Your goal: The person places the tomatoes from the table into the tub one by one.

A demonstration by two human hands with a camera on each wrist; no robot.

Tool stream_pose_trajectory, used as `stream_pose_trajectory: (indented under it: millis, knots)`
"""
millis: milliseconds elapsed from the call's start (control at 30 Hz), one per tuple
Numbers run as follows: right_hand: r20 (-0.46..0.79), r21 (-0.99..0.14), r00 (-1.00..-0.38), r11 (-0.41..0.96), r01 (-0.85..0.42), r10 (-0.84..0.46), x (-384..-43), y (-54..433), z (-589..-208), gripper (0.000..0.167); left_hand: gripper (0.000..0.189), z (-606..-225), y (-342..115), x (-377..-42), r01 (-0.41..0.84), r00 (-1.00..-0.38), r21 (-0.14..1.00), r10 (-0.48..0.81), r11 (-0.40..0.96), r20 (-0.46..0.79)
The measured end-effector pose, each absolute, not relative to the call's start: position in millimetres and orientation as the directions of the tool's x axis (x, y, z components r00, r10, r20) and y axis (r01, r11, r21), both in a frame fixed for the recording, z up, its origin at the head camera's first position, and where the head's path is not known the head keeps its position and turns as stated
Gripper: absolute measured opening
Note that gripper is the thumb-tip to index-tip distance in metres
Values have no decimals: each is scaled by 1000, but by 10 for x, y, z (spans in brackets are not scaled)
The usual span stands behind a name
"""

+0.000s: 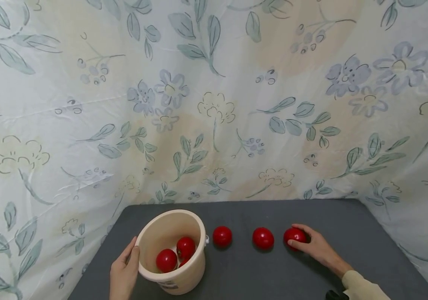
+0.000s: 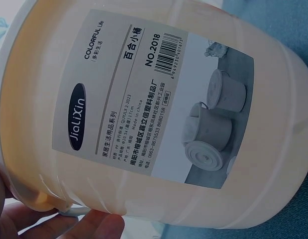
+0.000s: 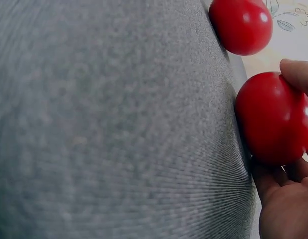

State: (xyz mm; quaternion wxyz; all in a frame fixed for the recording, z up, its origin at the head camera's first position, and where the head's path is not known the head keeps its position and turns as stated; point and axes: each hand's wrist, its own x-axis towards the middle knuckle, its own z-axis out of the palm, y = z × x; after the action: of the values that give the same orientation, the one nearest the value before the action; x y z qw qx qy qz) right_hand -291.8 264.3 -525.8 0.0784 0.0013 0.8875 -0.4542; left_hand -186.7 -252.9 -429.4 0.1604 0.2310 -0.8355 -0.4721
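Note:
A cream plastic bucket stands tilted on the left of the table, with several red tomatoes inside. My left hand holds its left side by the rim; in the left wrist view the fingers lie by the handle joint, below a printed label. On the right, my right hand grips a glossy tomato between thumb and fingers. That tomato still appears to touch the cloth in the right wrist view.
Two loose tomatoes, a middle one and one close to the bucket, sit in a row between the bucket and my right hand. Behind the dark grey tabletop hangs a floral cloth.

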Motion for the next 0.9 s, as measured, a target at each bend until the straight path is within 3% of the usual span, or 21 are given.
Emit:
stream_pose_trajectory:
  millis: [367,900]
  knots:
    - [-128,-846,-989,529,66,-81,-2945,2624,-5101,77,49,-4281,-2524,-1855,-235,-843,863,-536,448,49]
    - [25,-873,-989,480,-92,-143,-3013,2574,-4255,76,49,-4273,-2522,-1838,-219,-842,862,-535,457,69]
